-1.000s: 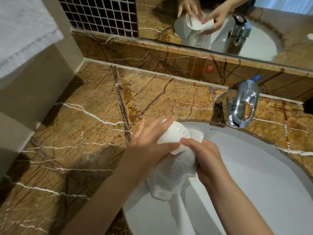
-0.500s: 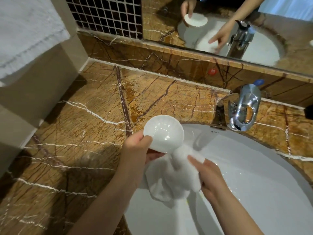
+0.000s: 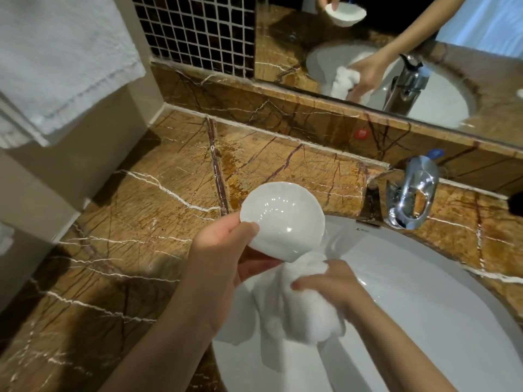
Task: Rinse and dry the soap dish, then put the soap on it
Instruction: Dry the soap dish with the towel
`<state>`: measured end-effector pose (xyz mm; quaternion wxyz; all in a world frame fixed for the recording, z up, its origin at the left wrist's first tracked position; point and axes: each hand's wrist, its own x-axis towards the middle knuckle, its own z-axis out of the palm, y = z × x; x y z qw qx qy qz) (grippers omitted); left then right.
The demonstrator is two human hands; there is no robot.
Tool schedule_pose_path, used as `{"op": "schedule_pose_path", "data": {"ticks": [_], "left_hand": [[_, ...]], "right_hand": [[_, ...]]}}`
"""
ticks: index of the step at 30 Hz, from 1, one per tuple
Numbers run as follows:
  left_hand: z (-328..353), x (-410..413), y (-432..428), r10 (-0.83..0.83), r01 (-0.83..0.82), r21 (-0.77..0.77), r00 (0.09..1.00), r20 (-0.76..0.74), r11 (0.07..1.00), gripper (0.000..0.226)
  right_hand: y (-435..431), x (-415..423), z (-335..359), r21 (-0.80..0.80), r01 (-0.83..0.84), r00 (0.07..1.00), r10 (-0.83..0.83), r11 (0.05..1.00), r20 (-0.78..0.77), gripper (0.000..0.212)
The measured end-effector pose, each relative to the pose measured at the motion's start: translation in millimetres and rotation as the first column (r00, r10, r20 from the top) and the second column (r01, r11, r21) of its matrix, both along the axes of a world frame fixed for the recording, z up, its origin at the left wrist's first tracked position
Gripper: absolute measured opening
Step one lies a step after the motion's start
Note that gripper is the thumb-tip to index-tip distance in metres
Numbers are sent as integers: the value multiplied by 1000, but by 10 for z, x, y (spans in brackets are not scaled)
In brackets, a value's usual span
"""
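Observation:
My left hand (image 3: 223, 258) holds the white shell-shaped soap dish (image 3: 283, 220) by its lower left rim, thumb on top, with its glossy hollow facing up at me over the left edge of the sink (image 3: 424, 292). My right hand (image 3: 336, 287) is bunched around a white cloth (image 3: 300, 315) just below and to the right of the dish; the cloth hangs down into the basin. Cloth and dish nearly touch at the dish's lower edge. No soap is in view.
A chrome tap (image 3: 410, 193) stands at the basin's back rim. Brown veined marble counter (image 3: 135, 236) spreads to the left. A white towel (image 3: 59, 60) hangs at upper left. The mirror (image 3: 396, 52) behind the backsplash reflects my hands and the dish.
The cloth came off the dish: my left hand lifted the dish clear and turned its hollow up, while my right hand drew the bunched cloth down toward the basin.

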<state>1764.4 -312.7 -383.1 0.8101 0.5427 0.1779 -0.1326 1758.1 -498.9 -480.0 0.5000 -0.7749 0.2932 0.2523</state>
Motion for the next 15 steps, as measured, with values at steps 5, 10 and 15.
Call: {"op": "schedule_pose_path", "data": {"ticks": [5, 10, 15], "left_hand": [[437, -28, 195, -18, 24, -82, 997, 80, 996, 16], [613, -37, 482, -13, 27, -61, 976, 220, 998, 16], [571, -43, 746, 168, -202, 46, 904, 393, 978, 21]], "right_hand": [[-40, 358, 825, 678, 76, 985, -163, 731, 65, 43], [427, 746, 1256, 916, -46, 955, -251, 399, 158, 15], [1173, 895, 946, 852, 54, 983, -180, 521, 47, 19]]}}
